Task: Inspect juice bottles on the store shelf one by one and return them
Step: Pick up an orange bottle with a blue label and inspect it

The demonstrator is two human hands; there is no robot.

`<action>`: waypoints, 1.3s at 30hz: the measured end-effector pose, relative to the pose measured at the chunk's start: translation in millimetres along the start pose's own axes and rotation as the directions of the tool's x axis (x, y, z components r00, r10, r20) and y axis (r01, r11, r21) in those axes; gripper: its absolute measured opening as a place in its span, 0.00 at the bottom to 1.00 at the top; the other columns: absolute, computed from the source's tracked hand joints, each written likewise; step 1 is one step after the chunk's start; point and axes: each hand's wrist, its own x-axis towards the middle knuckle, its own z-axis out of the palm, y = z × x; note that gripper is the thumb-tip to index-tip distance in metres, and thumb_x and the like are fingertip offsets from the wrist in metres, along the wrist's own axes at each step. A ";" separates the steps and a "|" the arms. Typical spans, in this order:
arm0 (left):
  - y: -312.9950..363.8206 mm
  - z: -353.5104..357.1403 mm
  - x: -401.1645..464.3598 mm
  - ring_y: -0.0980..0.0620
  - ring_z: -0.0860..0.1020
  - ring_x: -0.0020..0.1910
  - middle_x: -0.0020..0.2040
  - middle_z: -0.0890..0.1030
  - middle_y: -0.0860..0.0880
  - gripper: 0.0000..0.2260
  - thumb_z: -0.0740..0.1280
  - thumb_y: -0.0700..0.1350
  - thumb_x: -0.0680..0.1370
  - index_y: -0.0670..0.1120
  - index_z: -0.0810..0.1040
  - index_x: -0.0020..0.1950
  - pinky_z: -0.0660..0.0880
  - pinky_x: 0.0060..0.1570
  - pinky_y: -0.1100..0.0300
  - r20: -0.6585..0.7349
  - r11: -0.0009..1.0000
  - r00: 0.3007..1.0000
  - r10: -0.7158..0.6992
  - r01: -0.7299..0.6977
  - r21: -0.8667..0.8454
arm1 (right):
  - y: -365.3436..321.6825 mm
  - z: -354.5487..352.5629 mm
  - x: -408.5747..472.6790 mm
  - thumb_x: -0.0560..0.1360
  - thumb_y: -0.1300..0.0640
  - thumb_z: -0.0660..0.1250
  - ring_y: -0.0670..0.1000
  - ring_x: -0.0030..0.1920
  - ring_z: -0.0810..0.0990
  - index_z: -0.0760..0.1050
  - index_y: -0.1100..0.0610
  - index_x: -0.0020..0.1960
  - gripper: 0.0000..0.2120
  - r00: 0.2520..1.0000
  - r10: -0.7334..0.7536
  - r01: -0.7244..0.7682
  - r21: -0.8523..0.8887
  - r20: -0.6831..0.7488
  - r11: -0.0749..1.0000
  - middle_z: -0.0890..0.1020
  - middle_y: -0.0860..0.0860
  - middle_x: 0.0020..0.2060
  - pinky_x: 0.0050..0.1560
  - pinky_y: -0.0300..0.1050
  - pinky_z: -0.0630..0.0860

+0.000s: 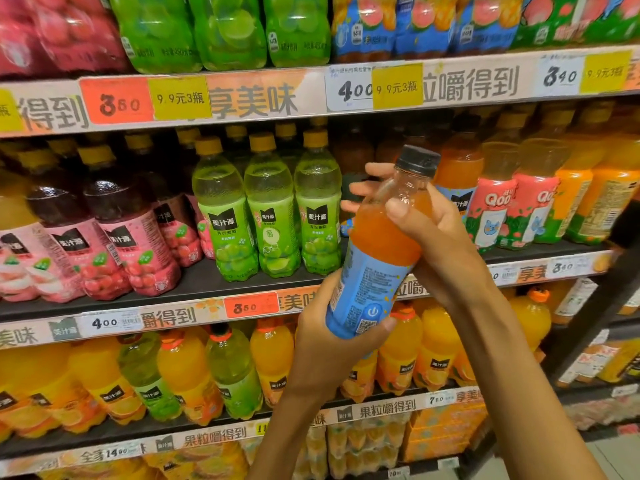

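Both grips clenched on one juice bottle (379,244): left hand (329,341) wraps the labelled base, right hand (426,233) the shoulder below the black cap (417,160). Bottle tilted, off the shelf (194,299), before green bottles (268,206). Likely full, weighty, smooth plastic; label band grips best.

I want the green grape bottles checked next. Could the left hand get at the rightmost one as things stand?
Probably not yet: the left hand grips the orange juice bottle. Nothing stands in front of the green grape bottle.
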 end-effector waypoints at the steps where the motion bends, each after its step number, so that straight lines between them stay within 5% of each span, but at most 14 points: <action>1: -2.4 -0.8 1.1 0.55 0.82 0.46 0.49 0.83 0.54 0.25 0.74 0.50 0.64 0.49 0.75 0.60 0.79 0.42 0.61 -0.016 1.000 1.000 0.021 -0.021 0.023 | -0.1 0.8 -0.6 0.67 0.53 0.70 0.59 0.57 0.82 0.75 0.56 0.60 0.21 1.000 -0.009 0.008 0.007 0.029 1.000 0.83 0.55 0.54 0.53 0.52 0.79; 6: -16.3 -0.7 8.0 0.51 0.77 0.57 0.56 0.78 0.49 0.29 0.76 0.51 0.64 0.48 0.73 0.63 0.77 0.54 0.53 -0.100 0.983 0.992 0.080 -0.062 0.174 | 0.0 10.1 -8.1 0.68 0.59 0.71 0.56 0.52 0.81 0.75 0.57 0.54 0.14 0.971 -0.156 0.183 -0.146 0.179 0.972 0.82 0.53 0.49 0.52 0.49 0.77; 12: -15.5 -8.1 14.1 0.65 0.79 0.50 0.50 0.81 0.63 0.23 0.76 0.49 0.63 0.54 0.75 0.56 0.73 0.43 0.74 -0.131 0.992 0.986 0.102 -0.090 0.092 | -0.9 13.7 -14.5 0.68 0.60 0.72 0.56 0.56 0.79 0.76 0.56 0.53 0.14 0.917 -0.241 0.322 -0.235 0.319 0.917 0.80 0.54 0.51 0.56 0.50 0.75; 15: -14.9 -12.5 12.5 0.62 0.80 0.48 0.48 0.83 0.58 0.21 0.77 0.47 0.61 0.52 0.76 0.52 0.75 0.42 0.71 -0.088 0.995 0.992 0.091 -0.086 0.053 | -1.6 10.4 -13.5 0.69 0.56 0.73 0.55 0.56 0.79 0.76 0.54 0.55 0.16 0.926 -0.232 0.292 -0.172 0.298 0.941 0.80 0.50 0.52 0.56 0.49 0.75; 19: -12.1 -18.1 11.6 0.55 0.80 0.56 0.57 0.81 0.55 0.28 0.78 0.38 0.64 0.50 0.74 0.62 0.77 0.49 0.65 0.076 0.997 0.994 0.076 -0.074 -0.025 | -2.8 7.9 -1.5 0.69 0.41 0.73 0.53 0.55 0.81 0.75 0.58 0.58 0.26 0.954 -0.140 0.131 0.050 0.265 0.990 0.82 0.50 0.53 0.55 0.48 0.76; 24: -18.0 -16.6 8.5 0.59 0.79 0.56 0.57 0.80 0.61 0.33 0.77 0.43 0.63 0.50 0.68 0.64 0.77 0.49 0.66 0.147 0.990 0.988 -0.038 0.057 -0.129 | 3.2 3.8 5.5 0.68 0.43 0.74 0.53 0.54 0.83 0.76 0.57 0.58 0.26 0.948 -0.011 -0.036 0.142 0.318 0.989 0.83 0.51 0.53 0.53 0.48 0.78; 29: -20.3 -16.7 1.9 0.56 0.81 0.53 0.54 0.83 0.56 0.28 0.76 0.58 0.66 0.50 0.71 0.61 0.77 0.48 0.64 0.257 0.979 0.964 -0.067 0.113 -0.170 | 7.1 5.0 10.7 0.66 0.39 0.74 0.55 0.52 0.83 0.76 0.57 0.57 0.28 0.980 0.055 -0.084 0.148 0.191 0.985 0.84 0.52 0.50 0.52 0.50 0.80; 34: -11.2 -11.0 -0.9 0.65 0.78 0.28 0.31 0.82 0.59 0.31 0.69 0.69 0.65 0.49 0.71 0.57 0.72 0.27 0.73 0.289 0.978 0.950 -0.116 0.160 -0.132 | 10.8 2.4 14.4 0.68 0.42 0.73 0.58 0.49 0.83 0.73 0.59 0.57 0.26 0.989 0.110 -0.130 0.220 0.099 0.967 0.84 0.55 0.48 0.50 0.55 0.80; 39: -11.9 4.0 3.8 0.61 0.81 0.41 0.43 0.84 0.57 0.13 0.62 0.52 0.74 0.51 0.74 0.57 0.75 0.38 0.68 0.111 0.977 0.986 -0.126 0.142 -0.157 | 15.4 1.3 13.3 0.75 0.51 0.64 0.55 0.48 0.80 0.77 0.54 0.51 0.09 0.990 0.051 -0.046 0.038 -0.134 0.998 0.82 0.56 0.48 0.49 0.50 0.79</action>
